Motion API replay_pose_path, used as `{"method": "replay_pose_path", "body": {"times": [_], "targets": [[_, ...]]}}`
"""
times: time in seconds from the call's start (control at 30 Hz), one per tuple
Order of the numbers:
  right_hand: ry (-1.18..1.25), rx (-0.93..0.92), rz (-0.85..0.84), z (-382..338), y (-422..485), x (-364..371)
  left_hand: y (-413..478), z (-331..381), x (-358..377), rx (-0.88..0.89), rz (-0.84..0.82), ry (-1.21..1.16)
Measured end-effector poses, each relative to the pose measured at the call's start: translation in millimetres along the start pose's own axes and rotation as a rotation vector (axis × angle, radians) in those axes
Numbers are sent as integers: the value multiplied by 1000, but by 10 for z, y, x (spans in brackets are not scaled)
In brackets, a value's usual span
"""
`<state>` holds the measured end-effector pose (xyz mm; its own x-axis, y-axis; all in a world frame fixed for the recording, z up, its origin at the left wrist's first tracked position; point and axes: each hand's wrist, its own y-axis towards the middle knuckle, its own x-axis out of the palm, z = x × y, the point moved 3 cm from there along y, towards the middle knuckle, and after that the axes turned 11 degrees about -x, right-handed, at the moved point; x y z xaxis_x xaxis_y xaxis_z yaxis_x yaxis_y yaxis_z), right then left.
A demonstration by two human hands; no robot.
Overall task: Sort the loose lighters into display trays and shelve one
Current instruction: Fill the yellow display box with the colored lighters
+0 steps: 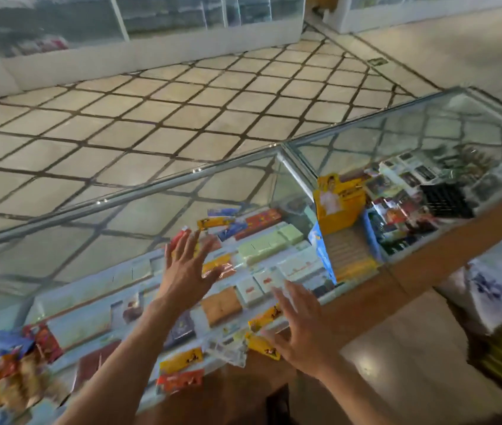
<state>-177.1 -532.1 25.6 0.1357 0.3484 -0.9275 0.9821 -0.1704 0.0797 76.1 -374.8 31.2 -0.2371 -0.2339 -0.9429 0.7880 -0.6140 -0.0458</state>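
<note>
Two bare hands are held over a long glass-topped display counter with a brown wooden edge. The left hand is seen just left of the middle of the view, its fingers straight and spread wide, with nothing gripped. The right hand lies at 4 o'clock from it, fingers likewise splayed and empty, the palm turned down above the near edge of the counter. Whether either hand touches the glass cannot be told, as both are blurred.

A black gridded plastic tray is found at 2 o'clock from the hands, at the far right of the counter; whether it sits on or under the glass is unclear. No single lighter can be made out through the blur.

Flat yellow packets, a red packet and a crumpled clear plastic wrapper are scattered between the forearms. A heap of colourful sachets is piled at 8 o'clock. A yellow printed cardboard box stands inside the case at 1 o'clock.
</note>
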Motion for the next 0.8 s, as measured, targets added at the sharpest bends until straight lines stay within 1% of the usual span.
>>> {"method": "replay_pose_path", "body": {"times": [0.07, 0.13, 0.3, 0.43, 0.57, 0.63, 0.8], "targets": [[15, -97, -55, -41, -9, 118, 208, 156, 88, -87, -33, 43], [73, -153, -92, -75, -12, 208, 375, 267, 150, -151, -46, 67], [93, -267, -123, -70, -1, 223, 651, 402, 311, -209, -74, 122], [70, -258, -143, -36, 15, 186, 827, 395, 378, -192, -67, 193], [72, -259, -194, -50, 10, 239, 956, 339, 412, -160, -86, 188], [54, -261, -210, -100, 12, 288, 961, 319, 425, -134, -100, 188], [6, -256, -232, -265, 57, 356, 850, 241, 411, -88, -64, 202]]}}
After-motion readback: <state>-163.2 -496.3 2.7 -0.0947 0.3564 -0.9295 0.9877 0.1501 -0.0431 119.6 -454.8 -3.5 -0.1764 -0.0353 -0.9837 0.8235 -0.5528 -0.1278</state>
